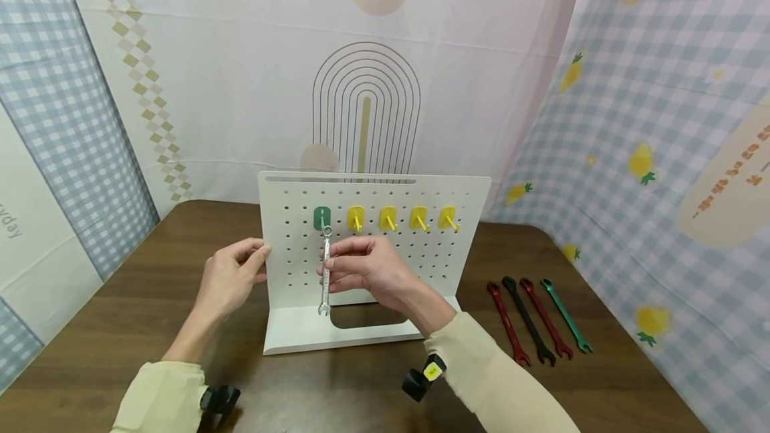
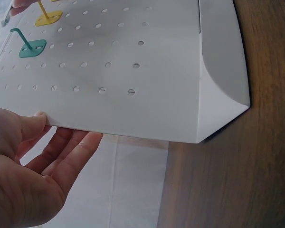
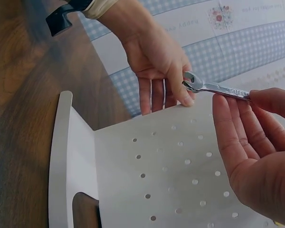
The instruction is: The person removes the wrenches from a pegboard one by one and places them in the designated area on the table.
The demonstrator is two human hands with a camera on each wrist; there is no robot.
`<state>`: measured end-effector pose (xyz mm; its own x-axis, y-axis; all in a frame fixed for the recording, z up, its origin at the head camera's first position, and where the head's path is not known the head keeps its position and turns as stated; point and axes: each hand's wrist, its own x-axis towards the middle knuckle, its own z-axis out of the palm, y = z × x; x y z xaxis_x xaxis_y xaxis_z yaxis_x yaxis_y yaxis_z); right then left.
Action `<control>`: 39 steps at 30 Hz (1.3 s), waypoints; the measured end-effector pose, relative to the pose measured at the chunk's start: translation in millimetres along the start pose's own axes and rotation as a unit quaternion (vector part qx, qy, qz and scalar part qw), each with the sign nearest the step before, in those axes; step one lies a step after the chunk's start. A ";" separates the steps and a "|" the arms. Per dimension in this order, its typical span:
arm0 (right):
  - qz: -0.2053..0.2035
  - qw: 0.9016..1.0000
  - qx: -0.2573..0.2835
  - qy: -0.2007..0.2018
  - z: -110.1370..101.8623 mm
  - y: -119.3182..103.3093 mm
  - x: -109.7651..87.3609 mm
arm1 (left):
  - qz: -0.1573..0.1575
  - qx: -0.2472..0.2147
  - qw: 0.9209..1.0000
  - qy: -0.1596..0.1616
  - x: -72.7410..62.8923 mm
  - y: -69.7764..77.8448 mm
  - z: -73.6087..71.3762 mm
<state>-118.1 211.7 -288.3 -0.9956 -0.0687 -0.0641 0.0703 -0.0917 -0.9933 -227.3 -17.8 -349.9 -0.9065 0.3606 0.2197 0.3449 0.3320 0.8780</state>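
Observation:
My right hand (image 1: 379,271) pinches a silver combination wrench (image 1: 326,279) between thumb and fingers, in front of a white pegboard (image 1: 367,266). The wrench hangs nearly upright, ring end up, close to the tip of a green hook (image 1: 322,218); whether they touch I cannot tell. In the right wrist view the open jaw end of the wrench (image 3: 218,89) points away from the fingers. My left hand (image 1: 231,279) grips the board's left edge. The left wrist view shows that hand (image 2: 33,166) with its thumb on the front face and its fingers behind the edge.
Several yellow hooks (image 1: 388,218) line up right of the green one. On the brown table (image 1: 207,232), right of the board, lie two red wrenches (image 1: 508,323), a black wrench (image 1: 529,319) and a green wrench (image 1: 567,316). Patterned cloths (image 1: 240,85) surround the table.

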 end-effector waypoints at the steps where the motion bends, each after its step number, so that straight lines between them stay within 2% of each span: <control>1: 0.001 1.000 -0.001 0.000 -1.0 0.7 -0.8 | -0.001 0.000 1.000 0.000 -0.2 -0.1 0.2; 8: -0.001 1.000 -0.005 0.002 -12.7 8.9 -5.5 | 0.003 0.001 1.000 0.001 -0.5 -0.2 0.7; 26: 0.020 0.998 0.005 0.057 -43.8 27.7 -21.5 | 0.006 -0.001 1.000 0.001 -1.5 -1.5 -0.1; 39: 0.039 0.996 -0.012 0.084 -71.6 35.8 -36.8 | 0.008 -0.005 1.000 0.002 -0.8 0.9 -0.5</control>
<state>-83.4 282.0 -328.3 -0.9836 0.0931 -0.1547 0.1487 -0.0682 -0.9865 -226.4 -18.2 -349.1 -0.9014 0.3630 0.2359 0.3574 0.3166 0.8786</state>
